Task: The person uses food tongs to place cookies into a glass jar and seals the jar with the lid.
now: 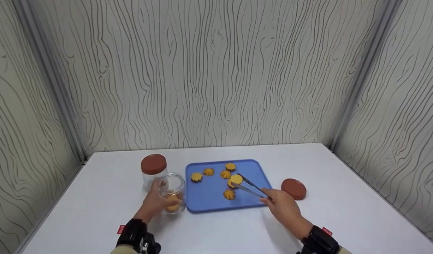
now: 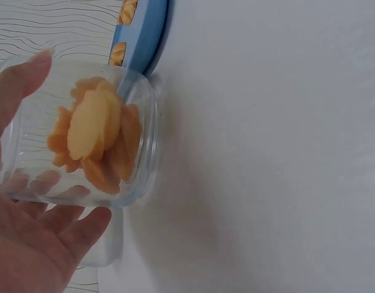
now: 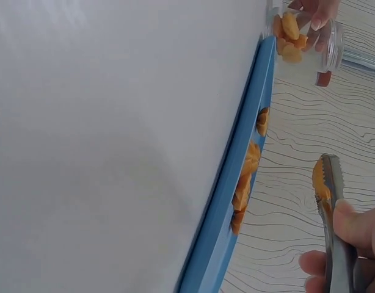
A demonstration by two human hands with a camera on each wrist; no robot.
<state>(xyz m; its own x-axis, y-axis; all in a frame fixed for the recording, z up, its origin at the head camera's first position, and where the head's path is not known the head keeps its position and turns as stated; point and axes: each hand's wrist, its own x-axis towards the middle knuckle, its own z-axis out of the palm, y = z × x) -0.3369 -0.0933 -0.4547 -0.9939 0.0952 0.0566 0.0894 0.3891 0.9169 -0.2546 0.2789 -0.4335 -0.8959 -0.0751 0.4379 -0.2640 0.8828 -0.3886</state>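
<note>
My left hand (image 1: pixel 155 202) grips a clear open jar (image 1: pixel 175 192) with several fluted cookies (image 2: pixel 93 125) at its bottom. Thumb and fingers curve around opposite sides of the jar, which stands on the table left of the tray. In my right hand (image 1: pixel 284 209) is a pair of metal tongs (image 3: pixel 339 244). Their serrated tips pinch one cookie (image 3: pixel 322 180), lifted above the blue tray (image 1: pixel 206 199). On the tray lie several more cookies (image 1: pixel 229 194), some flat side up, others ridged side up.
Behind my left hand stands a second clear jar with a brown lid (image 1: pixel 153 164) on it. Another brown lid (image 1: pixel 294 189) lies on the white table (image 1: pixel 220 233) right of the tray. Wood-grain patterned panels (image 1: pixel 202 77) enclose the table at the back and sides.
</note>
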